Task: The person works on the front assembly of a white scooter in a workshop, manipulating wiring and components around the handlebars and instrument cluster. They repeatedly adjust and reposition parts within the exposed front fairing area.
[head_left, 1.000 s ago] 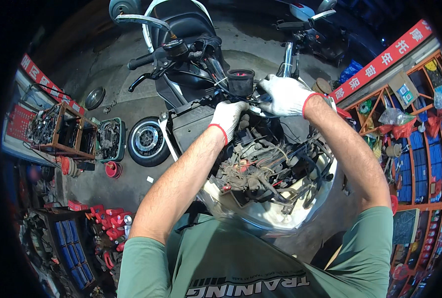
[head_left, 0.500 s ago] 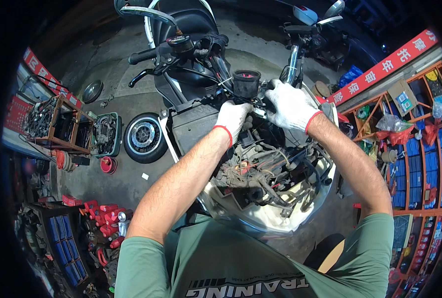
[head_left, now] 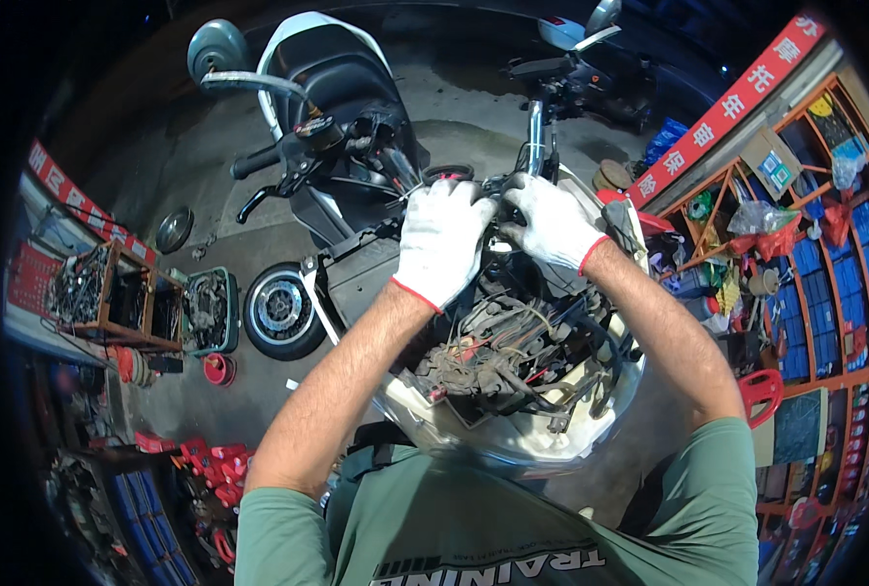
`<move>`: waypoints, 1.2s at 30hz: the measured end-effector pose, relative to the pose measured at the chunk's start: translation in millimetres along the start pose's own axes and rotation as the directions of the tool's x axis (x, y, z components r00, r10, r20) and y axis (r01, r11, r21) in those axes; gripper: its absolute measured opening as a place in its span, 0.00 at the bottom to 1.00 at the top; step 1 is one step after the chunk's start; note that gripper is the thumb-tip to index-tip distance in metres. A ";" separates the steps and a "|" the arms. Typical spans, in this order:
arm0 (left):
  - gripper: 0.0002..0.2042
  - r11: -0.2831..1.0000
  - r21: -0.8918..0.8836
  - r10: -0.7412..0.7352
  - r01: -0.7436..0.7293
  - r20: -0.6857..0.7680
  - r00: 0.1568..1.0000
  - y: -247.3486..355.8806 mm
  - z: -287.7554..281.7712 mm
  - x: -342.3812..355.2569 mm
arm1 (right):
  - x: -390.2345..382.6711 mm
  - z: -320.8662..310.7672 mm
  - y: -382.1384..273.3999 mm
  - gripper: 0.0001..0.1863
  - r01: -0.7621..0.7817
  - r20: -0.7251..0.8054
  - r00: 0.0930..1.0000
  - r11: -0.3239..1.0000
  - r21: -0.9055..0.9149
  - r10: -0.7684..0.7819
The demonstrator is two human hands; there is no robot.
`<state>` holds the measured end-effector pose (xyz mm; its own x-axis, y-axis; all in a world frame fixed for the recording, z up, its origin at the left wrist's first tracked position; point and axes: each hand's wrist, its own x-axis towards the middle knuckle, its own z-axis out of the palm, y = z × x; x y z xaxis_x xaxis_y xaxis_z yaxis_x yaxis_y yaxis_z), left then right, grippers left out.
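My left hand [head_left: 441, 239] wears a white glove with a red cuff. Its back hides most of a round black cup-shaped part [head_left: 449, 174] with red inside, and its fingers curl in toward the middle of the scooter's handlebar area. Close by on the right, my gloved right hand [head_left: 552, 227] has thumb and fingers bent together at the dark parts beside the handlebar [head_left: 535, 137]. Whatever either hand grips is hidden behind the gloves. Below them lies a bare tangle of wires and hoses [head_left: 513, 337] in the opened front of the pale scooter [head_left: 542, 444].
A black grip with brake lever [head_left: 259, 200] and a mirror [head_left: 218, 51] extend to the left. On the floor stand a loose wheel [head_left: 283, 311], a green tub of parts [head_left: 210, 311] and a red bucket [head_left: 219, 369]. Shelves with blue bins [head_left: 815, 303] line the right side.
My left hand has moved up and forward, now covering much of the round black part. My right hand stays beside it, slightly lower. The whole view has shifted a little.
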<state>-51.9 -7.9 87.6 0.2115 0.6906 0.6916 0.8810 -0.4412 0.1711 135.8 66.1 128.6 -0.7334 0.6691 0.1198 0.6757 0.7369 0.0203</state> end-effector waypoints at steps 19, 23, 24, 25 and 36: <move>0.12 0.828 0.015 0.437 -0.560 0.608 0.662 -28.8 -0.4 69.1 | -54.8 118.0 -24.9 0.18 -0.456 -0.141 0.781 0.710 0.536 0.608; 0.10 0.820 0.011 0.455 -0.572 0.593 0.664 -29.8 2.0 69.6 | -54.0 113.5 -27.4 0.13 -0.416 -0.161 0.739 0.631 0.655 0.654; 0.10 0.816 0.012 0.460 -0.578 0.593 0.661 -28.5 1.4 70.8 | -53.4 112.1 -27.0 0.11 -0.393 -0.166 0.744 0.625 0.675 0.647; 0.10 0.818 0.013 0.454 -0.575 0.601 0.658 -27.7 1.5 72.5 | -52.1 112.7 -26.0 0.11 -0.369 -0.172 0.748 0.617 0.695 0.641; 0.08 0.737 -0.044 0.567 -0.675 0.584 0.581 -28.8 12.9 85.2 | -49.6 108.3 -24.0 0.09 -0.373 -0.051 0.708 0.435 0.820 0.704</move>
<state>-53.8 71.1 132.6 0.8694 0.4861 0.0891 0.4880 -0.8160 -0.3098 147.9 25.6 14.7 -0.0394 0.9879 0.1502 0.5062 0.1493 -0.8494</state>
